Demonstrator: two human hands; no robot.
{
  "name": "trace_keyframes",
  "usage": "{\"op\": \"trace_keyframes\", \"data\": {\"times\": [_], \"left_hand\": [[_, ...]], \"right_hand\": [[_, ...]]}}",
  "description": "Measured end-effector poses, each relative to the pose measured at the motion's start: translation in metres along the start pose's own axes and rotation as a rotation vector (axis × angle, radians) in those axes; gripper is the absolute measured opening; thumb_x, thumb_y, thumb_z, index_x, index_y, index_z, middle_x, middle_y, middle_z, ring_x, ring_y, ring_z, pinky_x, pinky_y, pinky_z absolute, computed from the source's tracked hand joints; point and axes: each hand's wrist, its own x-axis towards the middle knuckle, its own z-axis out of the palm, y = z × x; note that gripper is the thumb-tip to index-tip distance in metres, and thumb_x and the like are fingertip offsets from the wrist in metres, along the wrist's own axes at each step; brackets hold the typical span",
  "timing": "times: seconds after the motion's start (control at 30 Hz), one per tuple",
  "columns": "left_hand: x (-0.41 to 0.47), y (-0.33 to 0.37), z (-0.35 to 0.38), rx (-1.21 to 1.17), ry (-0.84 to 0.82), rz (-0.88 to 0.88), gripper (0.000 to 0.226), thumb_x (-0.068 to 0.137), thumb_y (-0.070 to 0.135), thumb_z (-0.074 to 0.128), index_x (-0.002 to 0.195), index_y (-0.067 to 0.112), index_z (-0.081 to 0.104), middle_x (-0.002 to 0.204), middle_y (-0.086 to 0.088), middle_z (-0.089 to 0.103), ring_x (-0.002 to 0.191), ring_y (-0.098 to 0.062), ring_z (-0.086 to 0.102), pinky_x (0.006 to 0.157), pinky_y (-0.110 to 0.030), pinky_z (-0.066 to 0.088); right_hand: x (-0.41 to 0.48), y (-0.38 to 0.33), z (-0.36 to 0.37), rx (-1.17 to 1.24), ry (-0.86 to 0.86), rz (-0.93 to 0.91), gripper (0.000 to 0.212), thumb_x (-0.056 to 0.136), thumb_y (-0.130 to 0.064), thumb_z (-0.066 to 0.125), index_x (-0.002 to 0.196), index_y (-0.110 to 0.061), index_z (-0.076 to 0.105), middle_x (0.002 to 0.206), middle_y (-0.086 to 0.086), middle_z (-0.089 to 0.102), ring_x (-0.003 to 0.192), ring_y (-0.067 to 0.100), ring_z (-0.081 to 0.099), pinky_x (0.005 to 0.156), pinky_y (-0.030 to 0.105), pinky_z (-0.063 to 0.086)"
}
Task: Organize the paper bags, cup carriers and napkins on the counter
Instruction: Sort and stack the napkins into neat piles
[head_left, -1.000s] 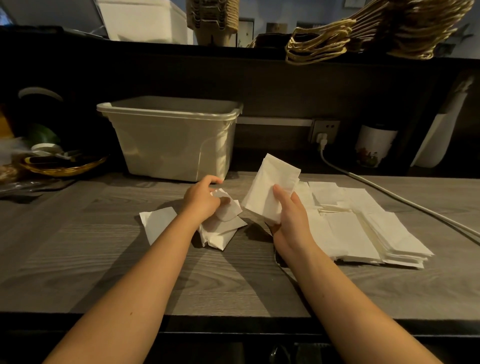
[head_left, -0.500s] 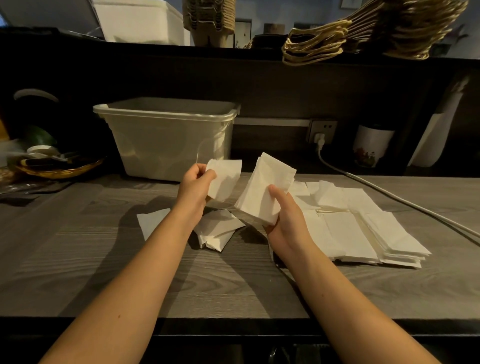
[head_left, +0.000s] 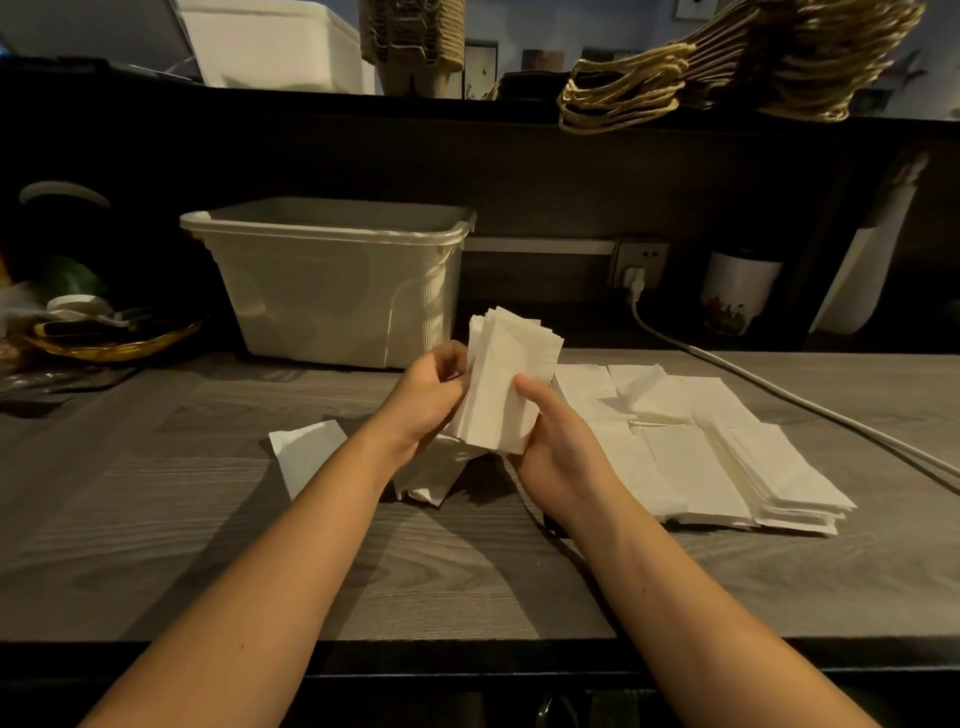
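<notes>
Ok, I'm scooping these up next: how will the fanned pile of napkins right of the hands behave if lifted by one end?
Probably floppy: the pile of napkins is thin folded paper, so a free end would likely droop. It may also slide apart, since its sheets lie fanned and uneven on the counter. Likely light for its size.

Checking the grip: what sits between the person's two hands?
In the head view, a stack of white napkins sits between the left hand and the right hand; both hold it.
</notes>
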Motion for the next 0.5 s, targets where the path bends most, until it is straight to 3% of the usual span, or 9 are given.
{"op": "trace_keyframes", "data": {"times": [0.1, 0.2, 0.33, 0.5], "left_hand": [[-0.0016, 0.0011, -0.0011, -0.002, -0.034, 0.020, 0.019, 0.092, 0.009, 0.053, 0.076, 0.017, 0.045, 0.082, 0.001, 0.058, 0.078, -0.010, 0.058, 0.067, -0.024, 0.050], [-0.0021, 0.0018, -0.0018, -0.013, -0.041, 0.017, 0.010, 0.093, 0.011, 0.051, 0.092, 0.020, 0.047, 0.092, 0.000, 0.060, 0.084, -0.012, 0.059, 0.067, -0.025, 0.051], [-0.0029, 0.0044, -0.0009, -0.051, 0.023, -0.034, 0.025, 0.096, 0.019, 0.048, 0.119, 0.028, 0.043, 0.097, 0.001, 0.062, 0.083, -0.013, 0.062, 0.063, -0.025, 0.052], [-0.0033, 0.0063, -0.0004, -0.186, 0.066, -0.114, 0.024, 0.095, 0.021, 0.050, 0.115, 0.033, 0.047, 0.094, 0.001, 0.063, 0.081, -0.015, 0.062, 0.063, -0.029, 0.052]], "right_hand": [[0.0000, 0.0006, -0.0016, -0.017, 0.020, -0.018, 0.012, 0.092, -0.018, 0.051, 0.104, -0.021, 0.052, 0.106, 0.008, 0.058, 0.100, 0.023, 0.056, 0.080, 0.034, 0.050], [0.0005, 0.0013, -0.0022, -0.035, 0.040, -0.033, 0.009, 0.093, -0.018, 0.051, 0.102, -0.020, 0.052, 0.108, 0.010, 0.057, 0.103, 0.025, 0.055, 0.091, 0.042, 0.047], [0.0024, 0.0018, -0.0023, -0.084, 0.018, -0.048, 0.014, 0.093, -0.017, 0.051, 0.105, -0.022, 0.054, 0.111, 0.009, 0.059, 0.105, 0.026, 0.056, 0.092, 0.044, 0.048], [0.0049, 0.0053, -0.0038, -0.131, 0.009, -0.013, 0.024, 0.091, -0.017, 0.053, 0.115, -0.020, 0.054, 0.121, 0.013, 0.059, 0.114, 0.029, 0.055, 0.092, 0.042, 0.048]]}}
